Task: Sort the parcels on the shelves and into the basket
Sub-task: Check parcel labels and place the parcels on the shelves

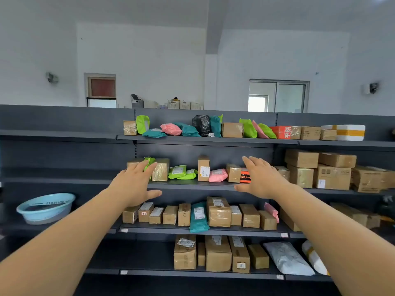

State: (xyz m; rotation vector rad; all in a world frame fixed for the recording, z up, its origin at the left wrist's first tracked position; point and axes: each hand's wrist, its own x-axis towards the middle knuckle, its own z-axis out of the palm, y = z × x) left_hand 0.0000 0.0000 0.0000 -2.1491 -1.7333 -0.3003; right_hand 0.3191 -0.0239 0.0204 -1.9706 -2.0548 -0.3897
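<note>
Shelf unit, four dark shelves, parcels on each.

Top shelf [192,138]: brown boxes, green, teal, pink and black bags, one orange-red box, and a white foam box [346,132] at the right end.

Second shelf [192,185]: taped box [160,170], green bags [179,172], upright box [203,168], pink bag [218,175], orange-black parcel [245,175]. Larger cartons [320,171] are stacked further right.

Third shelf [203,231]: a row of small brown boxes with a teal bag [198,216] standing among them.

Bottom shelf [192,273]: bigger brown boxes and a white bag [287,258] lying flat.

Basket [46,208]: light blue, round, on a shelf to the left, well apart from the parcels. Its inside is dark and I cannot tell the contents.

Left hand [134,184]: fingers straight and spread, holding nothing, raised in front of the second shelf by the taped box.

Right hand [261,178]: fingers straight, thumb out, holding nothing, in front of the orange-black parcel. Cannot tell whether either hand touches a parcel.
</note>
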